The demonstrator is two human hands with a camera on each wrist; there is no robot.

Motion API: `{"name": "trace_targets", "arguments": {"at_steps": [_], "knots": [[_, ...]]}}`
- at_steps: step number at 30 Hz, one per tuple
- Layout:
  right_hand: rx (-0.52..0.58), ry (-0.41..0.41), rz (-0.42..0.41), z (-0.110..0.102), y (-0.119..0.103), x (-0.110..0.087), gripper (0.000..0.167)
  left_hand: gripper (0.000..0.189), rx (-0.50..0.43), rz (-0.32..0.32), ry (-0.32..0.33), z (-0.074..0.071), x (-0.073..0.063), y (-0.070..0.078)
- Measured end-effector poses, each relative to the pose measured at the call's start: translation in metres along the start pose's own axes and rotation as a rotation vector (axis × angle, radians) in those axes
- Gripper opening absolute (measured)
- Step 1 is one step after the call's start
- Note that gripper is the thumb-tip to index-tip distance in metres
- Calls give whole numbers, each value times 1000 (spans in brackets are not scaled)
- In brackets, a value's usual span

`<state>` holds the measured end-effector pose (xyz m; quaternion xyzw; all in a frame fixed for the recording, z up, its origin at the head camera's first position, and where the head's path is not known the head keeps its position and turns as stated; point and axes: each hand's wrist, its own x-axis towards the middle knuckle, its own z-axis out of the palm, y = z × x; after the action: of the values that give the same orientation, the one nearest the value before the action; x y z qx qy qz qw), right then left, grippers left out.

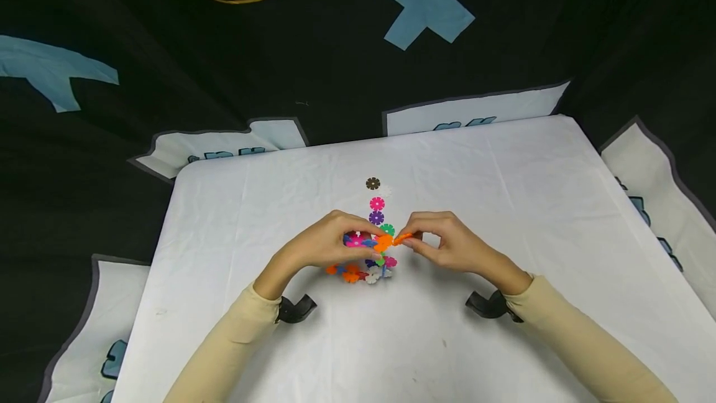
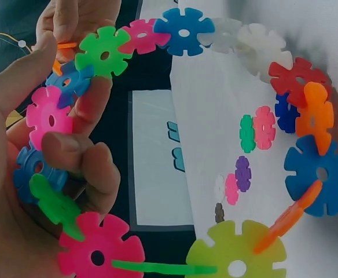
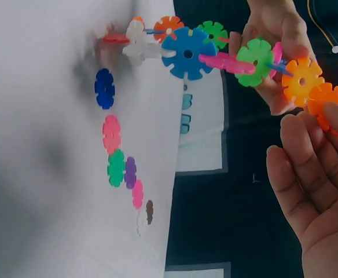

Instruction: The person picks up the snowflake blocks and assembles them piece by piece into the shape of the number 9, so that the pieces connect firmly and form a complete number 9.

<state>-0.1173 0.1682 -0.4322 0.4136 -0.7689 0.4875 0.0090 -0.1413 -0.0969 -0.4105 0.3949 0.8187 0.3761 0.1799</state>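
A ring-like chain of interlocked, notched plastic flower discs (image 2: 308,185) in blue, orange, red, white, green, pink and yellow hangs from my left hand (image 1: 324,242). The fingers and thumb of that hand grip it near one end. At this end sits an orange disc (image 3: 309,69), joined to a blue one. My right hand (image 1: 447,240) pinches another orange disc (image 3: 325,95) between thumb and fingers, edge to edge with the first orange disc. The lower part of the chain, with an orange disc (image 1: 351,277) and a white one, hangs close over the table.
Loose discs lie in a line on the white-covered table (image 1: 268,204) beyond my hands: brown (image 1: 369,183), white, pink (image 1: 373,205), purple (image 1: 373,219) and green (image 1: 388,227) among them. Black wrist mounts (image 1: 296,310) sit under both sleeves. Black cloth surrounds the table.
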Motion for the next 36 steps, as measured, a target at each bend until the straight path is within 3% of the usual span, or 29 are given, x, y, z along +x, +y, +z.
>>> {"name": "trace_targets", "arguments": {"at_steps": [18,22,29,32,36], "knots": [[-185,50,-53,0,-2,-6,13,39,161,29,43,4,5,9],[-185,49,-49,2,-3,-5,14,42,128,31,53,4,5,9],[-170,27,-80,5,-1,-4,14,42,-52,14,72,4,6,8],[-177,18,-66,6,-1,-6,14,39,-47,24,58,3,7,10],[-172,32,0,4,-4,-8,10,38,-9,-33,47,0,7,12]]}}
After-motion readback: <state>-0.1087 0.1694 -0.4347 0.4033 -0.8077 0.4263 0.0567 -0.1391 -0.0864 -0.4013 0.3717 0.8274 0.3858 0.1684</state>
